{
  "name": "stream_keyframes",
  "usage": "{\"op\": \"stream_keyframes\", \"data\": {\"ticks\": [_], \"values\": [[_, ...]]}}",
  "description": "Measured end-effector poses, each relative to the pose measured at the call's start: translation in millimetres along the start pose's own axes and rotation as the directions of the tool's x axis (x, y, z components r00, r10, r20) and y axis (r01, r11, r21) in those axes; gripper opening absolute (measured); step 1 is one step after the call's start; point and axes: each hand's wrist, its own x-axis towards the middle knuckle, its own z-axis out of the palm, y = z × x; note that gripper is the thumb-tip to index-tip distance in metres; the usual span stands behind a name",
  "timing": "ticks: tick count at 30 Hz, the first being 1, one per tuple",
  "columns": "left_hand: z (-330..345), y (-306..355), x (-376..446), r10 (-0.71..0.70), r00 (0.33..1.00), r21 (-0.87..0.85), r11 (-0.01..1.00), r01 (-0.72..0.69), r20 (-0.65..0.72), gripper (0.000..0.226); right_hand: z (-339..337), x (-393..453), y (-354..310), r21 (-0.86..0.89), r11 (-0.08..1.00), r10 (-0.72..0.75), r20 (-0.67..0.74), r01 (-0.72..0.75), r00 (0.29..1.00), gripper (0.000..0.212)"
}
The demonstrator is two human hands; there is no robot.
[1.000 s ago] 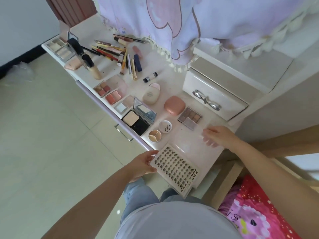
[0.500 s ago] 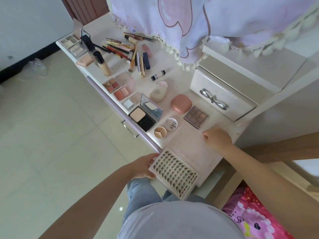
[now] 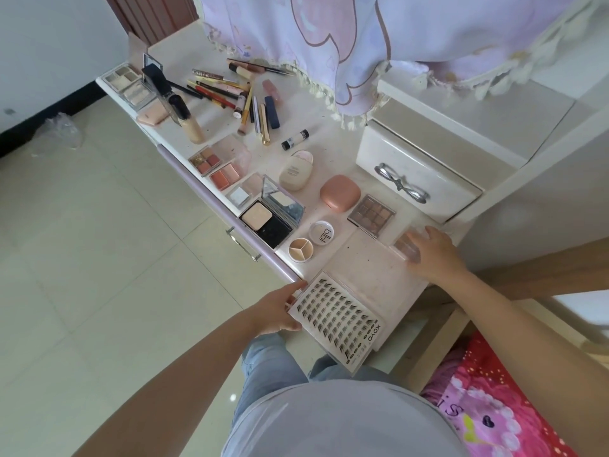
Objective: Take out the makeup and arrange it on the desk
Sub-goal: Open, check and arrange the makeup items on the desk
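While a lilac cloth (image 3: 329,37) hangs over its back, the desk (image 3: 362,272) runs from the far left corner to the near right and carries the makeup in a loose line. At its right end stands a small drawer unit (image 3: 412,166) with a bow-shaped handle. Nearest the person, the lash tray (image 3: 339,321) lies tilted over the front edge of the desk, its rows of dark lashes facing up. The left hand (image 3: 276,308) holds the tray's left edge, thumb on top and fingers curled beneath. The right hand (image 3: 431,255) rests on the desk near the drawer unit, its fingers bent round a small clear case (image 3: 403,245) that lies flat on the surface. Just beside that case sits a brown eyeshadow palette (image 3: 370,216), and next to it a pink compact (image 3: 339,192). Toward the front edge lies an open powder compact (image 3: 267,219) with its mirror lid raised, near a round jar (image 3: 321,233) and a three-part concealer pot (image 3: 300,249). Farther left lies a foundation bottle (image 3: 188,118) on its side, and behind it a scatter of pencils (image 3: 217,92) and tubes.
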Motion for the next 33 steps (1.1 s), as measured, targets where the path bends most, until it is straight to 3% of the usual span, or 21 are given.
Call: {"op": "stream_keyframes", "data": {"ticks": [4, 9, 14, 24, 28, 30, 33], "values": [[3.1, 2.6, 2.2, 0.011, 0.999, -0.012, 1.000, -0.011, -0.048, 0.079, -2.5, 1.0, 5.6, 0.068, 0.998, 0.006, -0.048, -0.002, 0.999, 0.066], [7.2, 9.2, 3.2, 0.031, 0.994, -0.079, 0.996, -0.040, -0.109, 0.070, -12.9, -11.5, 1.1, -0.020, 0.997, -0.073, -0.247, 0.070, 0.966, 0.063], [14.2, 15.0, 10.8, 0.030, 0.983, -0.070, 0.997, -0.044, -0.183, 0.065, -11.6, -15.3, -4.9, 0.113, 0.988, -0.082, -0.197, 0.106, 0.977, 0.066], [15.0, 20.3, 5.6, 0.094, 0.971, 0.191, 0.980, -0.052, -0.218, 0.060, 6.6, -29.3, -17.9, 0.408, 0.895, -0.116, -0.176, 0.180, 0.978, 0.060], [14.0, 28.4, -5.9, 0.107, 0.935, 0.357, 0.934, 0.021, -0.337, 0.058, 2.1, -40.4, -22.7, 0.487, 0.849, -0.131, -0.182, 0.205, 0.975, 0.057], [12.4, 41.1, -10.0, 0.158, 0.921, 0.280, 0.958, -0.056, -0.357, 0.058, -6.0, -48.4, -27.2, 0.560, 0.804, -0.137, -0.155, 0.201, 0.978, 0.055], [4.6, 71.5, -12.2, 0.196, 0.933, -0.067, 0.972, -0.226, -0.301, 0.060, -19.0, -59.6, -32.6, 0.619, 0.750, -0.198, -0.125, 0.233, 0.972, 0.053]]}}
